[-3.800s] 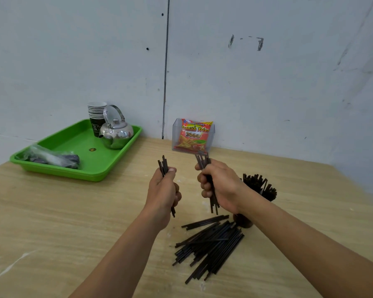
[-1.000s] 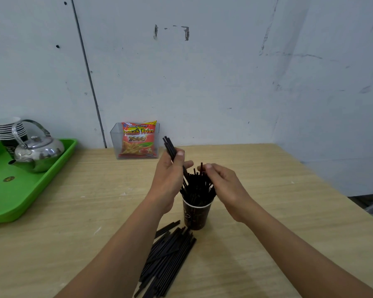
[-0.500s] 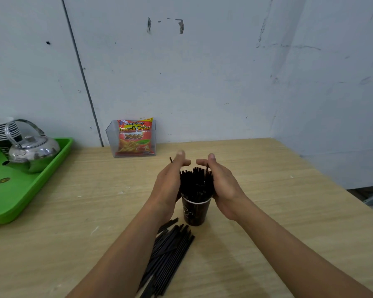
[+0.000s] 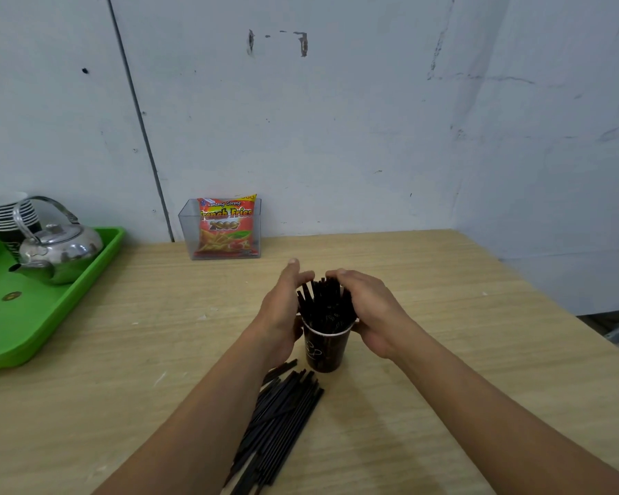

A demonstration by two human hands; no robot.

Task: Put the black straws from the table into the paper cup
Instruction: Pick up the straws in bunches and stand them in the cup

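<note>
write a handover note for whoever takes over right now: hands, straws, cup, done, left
Left hand: open, flat against the left side of the straws in the cup.
Right hand: open, cupped against their right side.
Paper cup: upright on the table between the hands, packed with straws.
Done: many straws are in.
Left: a pile of loose straws lies on the table on the near side of the cup; load it.
</note>
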